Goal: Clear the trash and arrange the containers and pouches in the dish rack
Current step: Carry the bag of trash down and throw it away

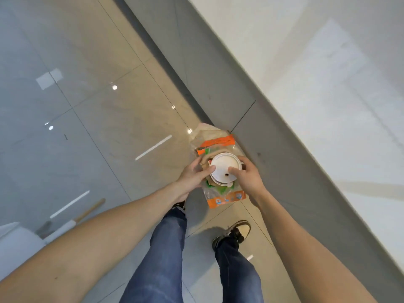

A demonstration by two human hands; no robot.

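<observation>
I hold a bundle of trash in front of me over the floor. On top sits a white round cup lid with a small drink hole. Under it lie clear plastic pouches with orange and green print, and crumpled brown paper sticks out at the far end. My left hand grips the bundle's left side, thumb resting on the lid's edge. My right hand grips the right side, thumb on top of the lid. No dish rack is in view.
Glossy beige floor tiles spread to the left. A grey baseboard and white wall run diagonally on the right. My jeans and sneakers are below. A wooden-handled tool lies by a white object at lower left.
</observation>
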